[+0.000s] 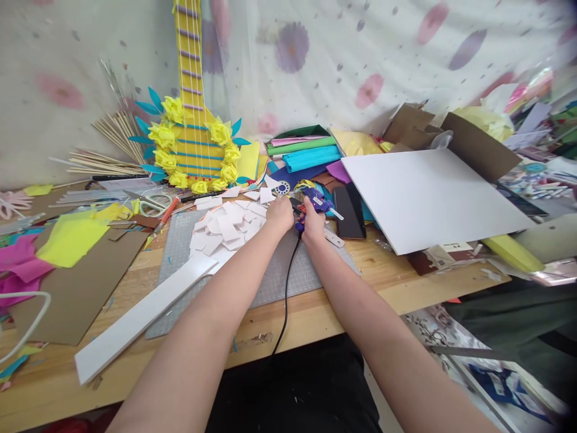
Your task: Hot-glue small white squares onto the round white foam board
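My right hand [314,224] is wrapped round a blue hot glue gun [319,201], a clear glue stick poking from its back end and a black cord hanging down from its grip. Close to the gun's front, my left hand [280,214] is closed, and whatever its fingers hold is hidden. Just left of it, overlapping white foam board pieces [228,225] cover a rounded white shape. From that shape a long white strip [144,322] runs toward the front left. A grey cutting mat [274,279] lies under all this.
A yellow paper guitar [198,144] with paper roses leans at the back. To the right are a black phone [349,210] and a large white board [437,192]. Scissors [155,204], an orange cutter [166,215] and brown cardboard [85,282] lie left.
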